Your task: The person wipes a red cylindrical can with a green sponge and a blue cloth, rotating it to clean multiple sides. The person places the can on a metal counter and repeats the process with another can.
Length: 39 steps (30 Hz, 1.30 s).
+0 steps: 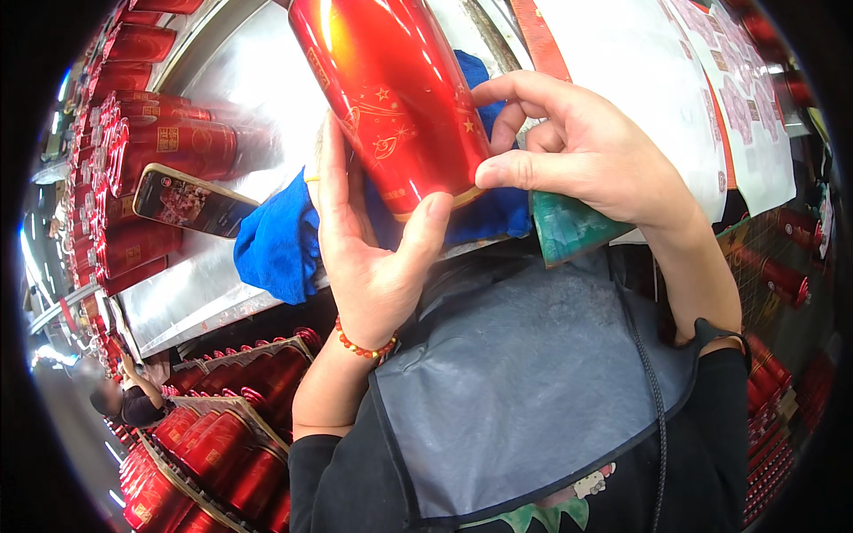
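A shiny red metal cylinder (410, 107) with gold stars and swirls lies tilted between my hands, its gold-rimmed end towards me. My left hand (378, 253) is closed round the left side of that end, the thumb along the rim and the fingers partly behind it. On the right side, my right hand (582, 147) touches the cylinder with thumb and index fingertip, the other fingers curled. Whether something thin sits under these fingertips I cannot make out. A blue cloth (280, 240) is bunched beneath the cylinder and my left hand.
A phone (191, 202) leans by rows of red cylinders (173, 147) on the left. White printed sheets (640, 98) cover the right of the bench, near a green pad (573, 226). More cylinders (213, 449) fill racks below left, where another person (133, 400) stands beyond.
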Available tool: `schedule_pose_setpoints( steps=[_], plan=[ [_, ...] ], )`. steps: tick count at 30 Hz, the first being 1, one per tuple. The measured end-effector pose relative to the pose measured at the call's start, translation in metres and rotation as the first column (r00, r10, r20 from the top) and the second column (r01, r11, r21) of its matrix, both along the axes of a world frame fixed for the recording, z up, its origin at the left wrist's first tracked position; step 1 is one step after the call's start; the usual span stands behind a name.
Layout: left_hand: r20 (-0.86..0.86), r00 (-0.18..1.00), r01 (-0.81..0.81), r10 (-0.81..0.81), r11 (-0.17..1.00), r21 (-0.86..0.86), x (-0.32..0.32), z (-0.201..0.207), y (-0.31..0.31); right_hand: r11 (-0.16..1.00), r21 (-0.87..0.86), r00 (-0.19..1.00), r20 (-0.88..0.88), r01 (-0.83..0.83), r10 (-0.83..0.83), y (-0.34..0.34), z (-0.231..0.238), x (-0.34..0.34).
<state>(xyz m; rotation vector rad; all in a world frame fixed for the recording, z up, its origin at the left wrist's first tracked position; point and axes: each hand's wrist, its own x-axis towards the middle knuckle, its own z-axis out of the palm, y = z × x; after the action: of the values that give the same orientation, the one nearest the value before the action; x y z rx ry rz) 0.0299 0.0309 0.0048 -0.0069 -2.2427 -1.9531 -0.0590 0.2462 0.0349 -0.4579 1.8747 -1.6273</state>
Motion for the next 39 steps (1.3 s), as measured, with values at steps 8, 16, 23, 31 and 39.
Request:
schedule_pose_setpoints(
  steps=[8,16,23,31,39],
  plan=[
    [0.015,1.000,-0.010,0.011,0.999,-0.033,0.000,0.002,0.002,1.000,0.007,0.999,-0.027,0.021,-0.021,-0.002,-0.005,0.002],
    [0.015,0.999,-0.036,0.039,0.986,-0.161,0.000,0.005,0.004,1.000,0.009,0.998,-0.060,0.024,-0.024,-0.003,-0.004,0.002],
    [0.034,0.999,-0.031,0.034,0.996,-0.082,0.000,0.006,0.005,0.999,0.045,0.997,-0.077,0.013,-0.009,-0.001,-0.004,0.001],
    [-0.476,0.864,-0.199,-0.165,0.757,-0.623,0.024,-0.001,-0.025,0.986,0.166,0.978,-0.209,0.015,0.021,0.007,-0.008,-0.070],
    [-0.604,0.676,-0.358,-0.422,0.529,-0.770,0.019,-0.005,-0.019,0.986,-0.135,0.985,0.135,-0.093,0.111,-0.044,-0.026,-0.096]
  ],
)
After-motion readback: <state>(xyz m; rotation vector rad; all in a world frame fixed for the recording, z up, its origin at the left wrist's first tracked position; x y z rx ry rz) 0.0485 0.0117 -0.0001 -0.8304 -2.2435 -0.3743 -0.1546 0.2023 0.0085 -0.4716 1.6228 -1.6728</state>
